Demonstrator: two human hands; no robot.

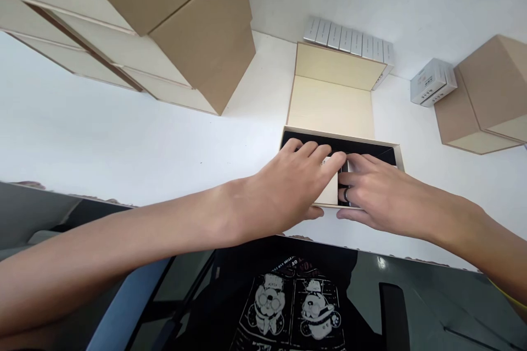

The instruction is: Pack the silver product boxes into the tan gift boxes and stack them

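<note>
An open beige gift box (pixel 391 149) with a black inside lies on the white table, its lid (pixel 333 100) folded back flat behind it. My left hand (pixel 294 186) lies over the box's left half, fingers bent down onto a small pale box inside it. My right hand (pixel 376 189), with a dark ring on one finger, rests on the right half, fingers pressed down on the same contents. Both hands cover most of what is in the box.
A row of small white boxes (pixel 349 39) stands against the wall behind the lid. Two more white boxes (pixel 432 82) sit at the right beside a cardboard carton (pixel 481 104). Stacked cartons (pixel 173 27) fill the back left. The table's front edge (pixel 164 205) runs under my arms.
</note>
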